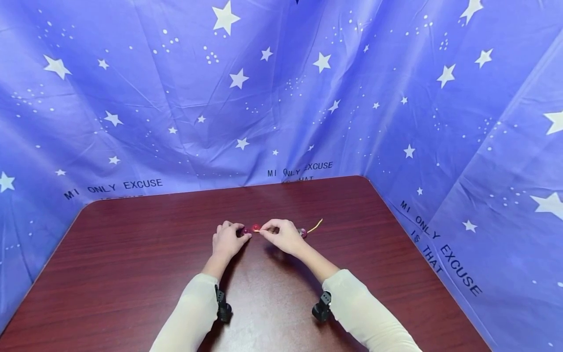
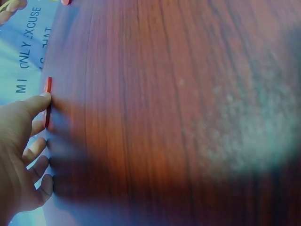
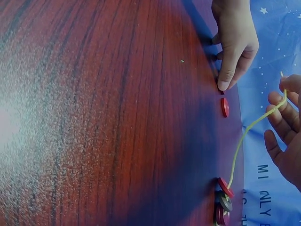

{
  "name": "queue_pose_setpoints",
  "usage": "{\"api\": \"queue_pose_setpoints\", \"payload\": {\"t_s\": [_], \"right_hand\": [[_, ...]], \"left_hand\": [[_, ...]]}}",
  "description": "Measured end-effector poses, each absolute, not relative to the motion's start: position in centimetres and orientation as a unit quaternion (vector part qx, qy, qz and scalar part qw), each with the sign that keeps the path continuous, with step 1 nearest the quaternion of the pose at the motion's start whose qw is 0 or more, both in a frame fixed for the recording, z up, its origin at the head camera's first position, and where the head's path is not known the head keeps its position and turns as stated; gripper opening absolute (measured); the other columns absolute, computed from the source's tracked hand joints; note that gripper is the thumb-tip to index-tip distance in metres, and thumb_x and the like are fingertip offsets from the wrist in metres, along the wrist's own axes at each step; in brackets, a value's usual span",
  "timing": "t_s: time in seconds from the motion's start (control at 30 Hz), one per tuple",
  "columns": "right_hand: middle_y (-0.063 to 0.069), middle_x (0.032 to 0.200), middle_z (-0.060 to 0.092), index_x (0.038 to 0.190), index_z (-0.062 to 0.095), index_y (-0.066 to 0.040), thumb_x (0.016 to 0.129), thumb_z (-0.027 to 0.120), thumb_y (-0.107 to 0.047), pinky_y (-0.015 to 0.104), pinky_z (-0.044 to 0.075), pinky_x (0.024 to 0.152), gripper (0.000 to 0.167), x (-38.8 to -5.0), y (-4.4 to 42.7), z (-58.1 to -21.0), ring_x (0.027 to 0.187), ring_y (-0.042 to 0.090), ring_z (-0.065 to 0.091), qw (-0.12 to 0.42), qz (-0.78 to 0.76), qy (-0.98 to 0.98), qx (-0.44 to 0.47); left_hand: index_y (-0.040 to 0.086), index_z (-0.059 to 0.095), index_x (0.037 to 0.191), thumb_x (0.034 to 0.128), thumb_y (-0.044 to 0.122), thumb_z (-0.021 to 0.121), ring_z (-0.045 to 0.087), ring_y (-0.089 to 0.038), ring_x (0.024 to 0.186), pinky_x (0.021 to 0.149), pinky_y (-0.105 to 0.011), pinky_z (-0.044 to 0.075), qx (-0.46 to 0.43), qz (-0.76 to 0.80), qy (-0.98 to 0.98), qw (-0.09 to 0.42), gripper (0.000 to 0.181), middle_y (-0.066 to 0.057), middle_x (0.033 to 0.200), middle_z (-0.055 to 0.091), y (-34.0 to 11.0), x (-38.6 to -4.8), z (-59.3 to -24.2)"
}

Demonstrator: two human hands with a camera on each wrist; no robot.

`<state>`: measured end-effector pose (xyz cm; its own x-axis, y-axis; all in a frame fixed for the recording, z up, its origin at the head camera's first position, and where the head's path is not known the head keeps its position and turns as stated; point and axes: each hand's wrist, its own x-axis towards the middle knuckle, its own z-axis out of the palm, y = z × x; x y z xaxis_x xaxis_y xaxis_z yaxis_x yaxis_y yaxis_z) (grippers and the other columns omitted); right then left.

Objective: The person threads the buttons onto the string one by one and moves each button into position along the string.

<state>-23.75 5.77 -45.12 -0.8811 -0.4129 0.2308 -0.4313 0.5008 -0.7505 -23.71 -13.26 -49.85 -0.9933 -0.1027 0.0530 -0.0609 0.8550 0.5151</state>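
Observation:
My left hand [image 1: 227, 239] pinches a dark red, button-like disc [image 2: 48, 113] between thumb and index finger, its edge on the tabletop. Next to it on the table lies a bright red disc [image 3: 225, 107], touched by neither hand. My right hand [image 1: 281, 234] pinches a yellow string [image 3: 249, 127] near its end, and a short pale tip sticks out past the fingers. Lower down, the string runs through several threaded discs [image 3: 225, 202], red and grey, resting on the table. In the head view my right hand partly hides these.
The dark red wood-grain table [image 1: 145, 264] has rounded corners. Blue star-printed cloth [image 1: 281, 98] hangs behind it and along its sides. The string's other end [image 1: 315, 226] trails to the right. A small black camera [image 1: 223, 305] sits on each wrist.

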Motion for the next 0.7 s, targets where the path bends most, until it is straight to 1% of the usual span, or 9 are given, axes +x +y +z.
{"api": "queue_pose_setpoints", "payload": {"t_s": [0.23,0.5,0.7], "right_hand": [[-0.001,0.069,0.064,0.086,0.071,-0.011,0.085,0.067,-0.018,0.017,0.045,0.057,0.008,-23.77,5.78,-45.20,0.062,0.006,0.053,0.011,0.442,-0.862,0.247],[-0.002,0.069,0.064,0.086,0.071,-0.012,0.085,0.067,-0.018,0.017,0.044,0.057,0.008,-23.84,5.89,-45.35,0.061,0.004,0.052,0.008,0.440,-0.865,0.242],[-0.003,0.069,0.064,0.086,0.071,-0.012,0.085,0.067,-0.019,0.017,0.044,0.057,0.008,-23.78,5.96,-45.48,0.060,0.002,0.051,0.007,0.438,-0.866,0.240]], "left_hand": [[0.022,0.068,0.110,0.0809,0.043,0.068,0.047,-0.028,0.101,0.077,-0.043,0.038,0.043,-0.266,-0.962,0.040,0.036,-0.009,0.111,0.056,-13.07,-23.74,-49.80],[0.018,0.068,0.108,0.0811,0.042,0.068,0.047,-0.028,0.101,0.077,-0.044,0.039,0.037,-0.262,-0.963,0.048,0.036,-0.009,0.111,0.056,-13.17,-23.68,-50.04],[0.015,0.069,0.102,0.0792,0.039,0.070,0.050,-0.028,0.100,0.078,-0.046,0.043,0.032,-0.259,-0.963,0.060,0.033,-0.009,0.107,0.059,-13.25,-23.58,-50.05]]}}
